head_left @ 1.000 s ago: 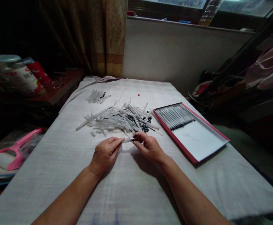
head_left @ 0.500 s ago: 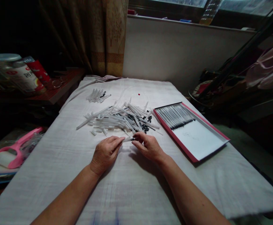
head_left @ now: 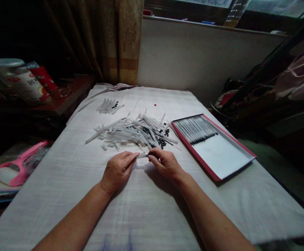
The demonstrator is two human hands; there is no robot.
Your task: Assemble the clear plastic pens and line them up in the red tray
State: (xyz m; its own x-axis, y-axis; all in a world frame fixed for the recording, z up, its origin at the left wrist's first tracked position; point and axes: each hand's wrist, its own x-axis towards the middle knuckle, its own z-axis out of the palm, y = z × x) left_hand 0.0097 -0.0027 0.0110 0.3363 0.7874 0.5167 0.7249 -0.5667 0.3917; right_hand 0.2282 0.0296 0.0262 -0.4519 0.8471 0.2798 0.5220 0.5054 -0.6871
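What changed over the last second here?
Hardly anything. The right hand edged slightly left along the clear tube, which the left hand holds at its other end. The pile of tubes, tray and cloth stayed put.

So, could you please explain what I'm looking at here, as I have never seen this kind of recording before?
There is no machine here. A person works with two bare hands, and the single camera sits on their head, looking forward and down, so the arms enter from the bottom edge. The left hand and right hand each pinch one end of a thin clear plastic piece over a white cloth that covers the table. Beyond the fingers lies a loose pile of clear tubes and small black bits, with a smaller bunch farther back. To the right is a red-rimmed tray holding a neat row of slim sticks with dark tips. Jars and a pink tool sit off to the left.
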